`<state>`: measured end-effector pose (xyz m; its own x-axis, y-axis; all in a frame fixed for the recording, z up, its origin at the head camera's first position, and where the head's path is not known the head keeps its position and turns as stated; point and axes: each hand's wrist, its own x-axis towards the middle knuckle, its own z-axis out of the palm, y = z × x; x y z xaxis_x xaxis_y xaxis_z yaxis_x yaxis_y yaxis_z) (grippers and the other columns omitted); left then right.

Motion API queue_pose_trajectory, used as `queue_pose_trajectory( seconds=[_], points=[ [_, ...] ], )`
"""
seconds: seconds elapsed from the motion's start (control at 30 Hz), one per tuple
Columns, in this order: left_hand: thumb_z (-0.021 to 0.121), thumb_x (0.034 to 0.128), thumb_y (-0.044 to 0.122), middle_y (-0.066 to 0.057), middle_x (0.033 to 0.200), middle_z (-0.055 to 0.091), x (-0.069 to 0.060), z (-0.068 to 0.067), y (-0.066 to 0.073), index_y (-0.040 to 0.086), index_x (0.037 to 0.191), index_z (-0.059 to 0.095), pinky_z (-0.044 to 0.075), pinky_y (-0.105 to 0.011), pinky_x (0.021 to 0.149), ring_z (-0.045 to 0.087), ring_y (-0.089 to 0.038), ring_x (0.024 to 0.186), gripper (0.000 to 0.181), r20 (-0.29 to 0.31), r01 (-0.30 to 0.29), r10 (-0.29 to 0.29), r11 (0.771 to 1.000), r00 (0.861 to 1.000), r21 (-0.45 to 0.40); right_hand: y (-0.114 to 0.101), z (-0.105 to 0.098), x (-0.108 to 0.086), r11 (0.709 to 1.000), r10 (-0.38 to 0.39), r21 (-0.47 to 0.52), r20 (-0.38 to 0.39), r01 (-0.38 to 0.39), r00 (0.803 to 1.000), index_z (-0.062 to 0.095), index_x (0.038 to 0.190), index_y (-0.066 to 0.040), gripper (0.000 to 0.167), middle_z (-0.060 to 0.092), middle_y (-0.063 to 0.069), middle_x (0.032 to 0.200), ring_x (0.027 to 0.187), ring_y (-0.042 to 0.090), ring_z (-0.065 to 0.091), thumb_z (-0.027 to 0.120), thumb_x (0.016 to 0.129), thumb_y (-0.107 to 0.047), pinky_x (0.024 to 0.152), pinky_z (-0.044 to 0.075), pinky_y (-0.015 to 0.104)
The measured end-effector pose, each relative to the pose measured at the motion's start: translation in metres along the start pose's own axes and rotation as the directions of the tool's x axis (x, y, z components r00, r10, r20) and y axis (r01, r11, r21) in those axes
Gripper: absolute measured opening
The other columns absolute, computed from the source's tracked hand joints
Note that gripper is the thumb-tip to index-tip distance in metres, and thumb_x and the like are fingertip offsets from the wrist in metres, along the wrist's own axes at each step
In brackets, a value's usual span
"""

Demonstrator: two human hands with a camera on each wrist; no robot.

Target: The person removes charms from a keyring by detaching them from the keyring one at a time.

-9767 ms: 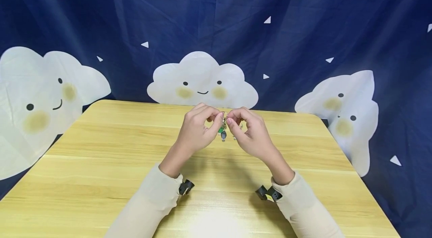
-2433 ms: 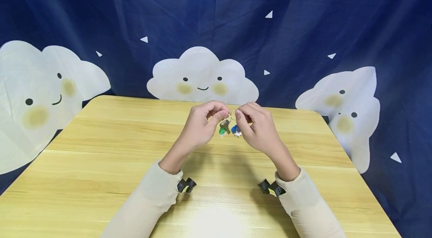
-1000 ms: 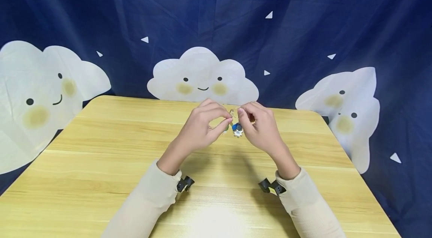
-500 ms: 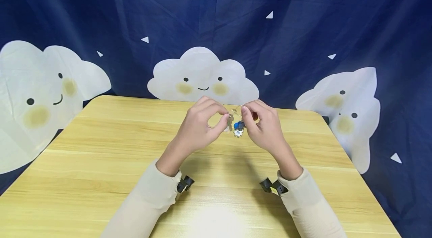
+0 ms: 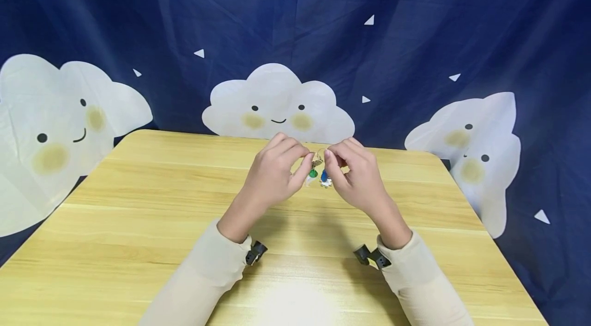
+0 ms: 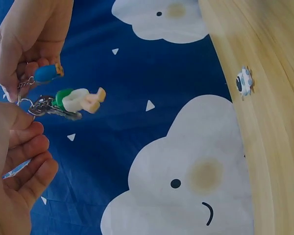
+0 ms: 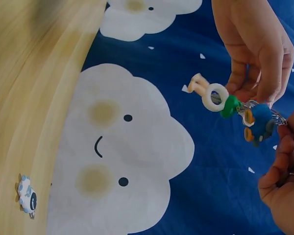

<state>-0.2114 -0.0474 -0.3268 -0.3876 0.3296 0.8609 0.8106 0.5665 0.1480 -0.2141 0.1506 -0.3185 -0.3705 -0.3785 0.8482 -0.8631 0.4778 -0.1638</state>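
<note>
Above the table, my left hand (image 5: 274, 174) and right hand (image 5: 362, 177) face each other, thumbs and fingertips pinching a thin metal ring (image 6: 24, 102) with keys and charms. The left fingertips are at the keys (image 6: 41, 105); the right fingertips hold the ring's other side. A green and white figure charm (image 7: 229, 105) with pale legs hangs beside the keys. Nearer my right hand hangs a blue charm (image 6: 46, 73) with orange feet. In the wrist views a white sheep-like charm (image 7: 26, 194) lies apart on the table. Fingers hide part of the ring.
The light wooden table (image 5: 138, 223) reaches to a dark blue curtain (image 5: 258, 7) printed with smiling white clouds (image 5: 277, 90) and small white triangles. Dark cameras (image 5: 255, 253) are strapped at both sleeve cuffs.
Both hands have moved slightly left since half a second ago. The keys and charms have turned, and the green charm shows again between the hands.
</note>
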Motion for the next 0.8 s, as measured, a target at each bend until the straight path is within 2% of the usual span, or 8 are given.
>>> queue_pose_trajectory(
  seconds=[0.33,0.53,0.7,0.8],
  points=[
    [0.066,0.0964,0.009,-0.005,0.088,0.072,0.001,-0.004,0.0,0.004,0.086,0.074,0.053,-0.031,0.074,0.059,-0.023,0.087,0.014,0.01,0.01,-0.01,1.0,1.0,-0.011,0.0,0.0,0.001,1.0,-0.016,-0.005,-0.013,0.016,1.0,0.065,0.081,-0.006,0.024,0.052,0.001,0.069,0.067,0.015,0.048,0.052,0.1,-0.013,0.065,0.037,0.021],
    [0.065,0.0971,0.01,-0.004,0.087,0.072,0.002,-0.007,-0.002,0.005,0.087,0.075,0.052,-0.031,0.074,0.059,-0.022,0.087,0.015,-0.009,0.031,-0.032,0.999,0.999,-0.037,-0.001,0.0,0.001,1.0,-0.007,0.002,-0.006,0.007,1.0,0.065,0.08,-0.006,0.023,0.056,0.0,0.07,0.068,0.014,0.05,0.054,0.1,-0.012,0.065,0.04,0.021],
    [0.065,0.0966,0.01,-0.004,0.086,0.072,0.003,-0.01,-0.003,0.005,0.086,0.075,0.052,-0.032,0.075,0.06,-0.023,0.087,0.015,-0.03,0.044,-0.046,0.997,0.998,-0.067,-0.001,0.0,0.0,0.999,0.014,0.048,0.023,-0.015,1.0,0.065,0.079,-0.007,0.021,0.061,0.001,0.073,0.068,0.013,0.053,0.056,0.098,-0.011,0.061,0.045,0.025],
    [0.066,0.0955,0.011,-0.004,0.085,0.072,0.003,-0.011,-0.004,0.006,0.086,0.075,0.052,-0.03,0.074,0.06,-0.022,0.084,0.015,-0.034,0.057,-0.059,0.995,0.998,-0.08,-0.001,0.0,-0.001,0.997,0.019,0.074,0.043,-0.022,0.999,0.064,0.081,-0.006,0.017,0.059,0.0,0.072,0.066,0.014,0.051,0.058,0.097,-0.007,0.059,0.043,0.027]
  ],
)
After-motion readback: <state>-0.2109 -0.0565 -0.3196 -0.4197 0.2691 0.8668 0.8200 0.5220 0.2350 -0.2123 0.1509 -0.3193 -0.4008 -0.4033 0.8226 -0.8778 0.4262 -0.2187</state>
